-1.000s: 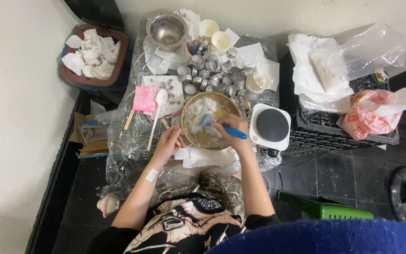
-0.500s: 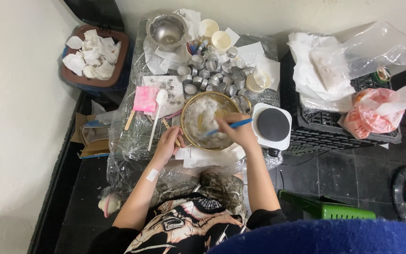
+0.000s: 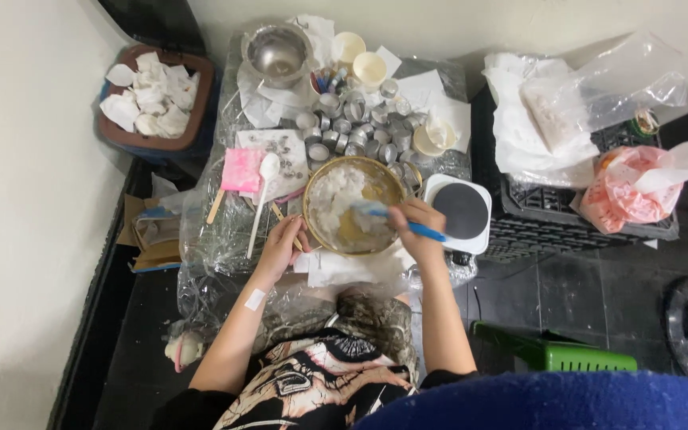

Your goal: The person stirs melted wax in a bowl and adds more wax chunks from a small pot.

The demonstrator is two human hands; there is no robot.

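Nearest the camera: patterned clothing on the lap, both forearms reaching forward over a low surface covered in crinkled clear plastic sheet (image 3: 209, 239).

Left hand (image 3: 282, 245), small white plaster on its wrist, cups the near left rim of the round brass-coloured metal bowl (image 3: 353, 205), fingers curled against the rim. Same hold as half a second ago.

Right hand (image 3: 416, 231) clenched around the blue-handled spatula (image 3: 404, 223). Handle now points right and toward the person; the blade end lies in the bowl's white lumpy paste (image 3: 336, 199). Half a second ago the handle slanted up to the right, so the tool has swung lower. Bowl itself has not shifted.

Just right of the bowl: white square hotplate with black round top (image 3: 459, 211). Left of it: long white plastic spoon (image 3: 259, 199), pink square card (image 3: 242, 170).

Beyond: cluster of small silver metal cups (image 3: 364, 135), steel pot (image 3: 278, 54), two cream paper cups (image 3: 360, 60).
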